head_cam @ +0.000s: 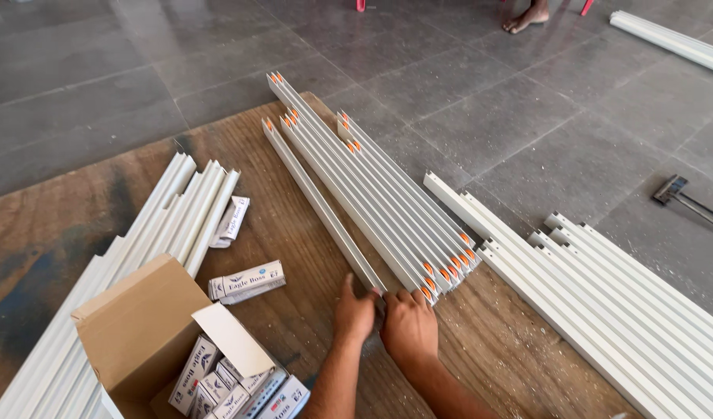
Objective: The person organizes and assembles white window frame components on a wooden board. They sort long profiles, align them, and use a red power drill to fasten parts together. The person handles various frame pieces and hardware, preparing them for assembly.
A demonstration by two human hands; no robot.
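Both my hands meet at the near end of a single long white plastic channel strip (317, 203) that lies on a brown wooden board (77, 217). My left hand (354, 313) rests against the strip's end from the left. My right hand (408, 324) is curled over the same end, fingers closed on it. Just to the right lies a bundle of several white channel strips with orange end caps (379, 194), side by side, touching my right fingers.
An open cardboard box (150, 334) of small white packets stands at the lower left, with two loose packets (246, 281) beside it. More white strips lie at the left (170, 225) and on the grey tiled floor at the right (605, 295). Another person's bare foot (527, 17) is far back.
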